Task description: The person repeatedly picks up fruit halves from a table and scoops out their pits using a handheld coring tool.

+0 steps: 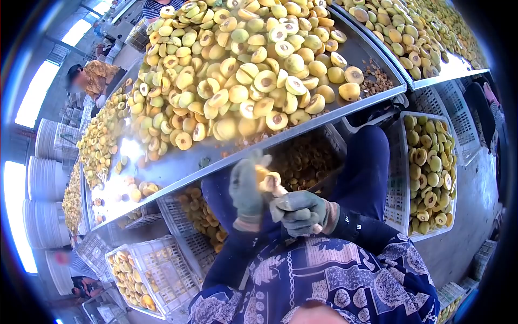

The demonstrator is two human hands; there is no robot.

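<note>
My left hand (245, 189), in a grey-green glove and smeared by motion, holds a piece of yellow stone fruit (263, 176) in its fingers. Beside it, my right hand (302, 211), gloved the same way, is closed round a pale, stick-like tool (279, 190). One end of it points at the fruit piece; the glove covers most of the rest, so its exact kind does not show. Both hands are above my lap, just off the metal table's edge (259, 147). Heaped on that table are halved yellow-green stone fruits (237, 93), many with brown hollows.
Under the table edge, between my knees, stands a crate of dark fruit pieces (307, 162). A white crate (403, 178) of fruit halves is at right, another crate (167, 270) at lower left. Stacked white tubs (46, 181) line the left. Another person (97, 78) sits across the table's left side.
</note>
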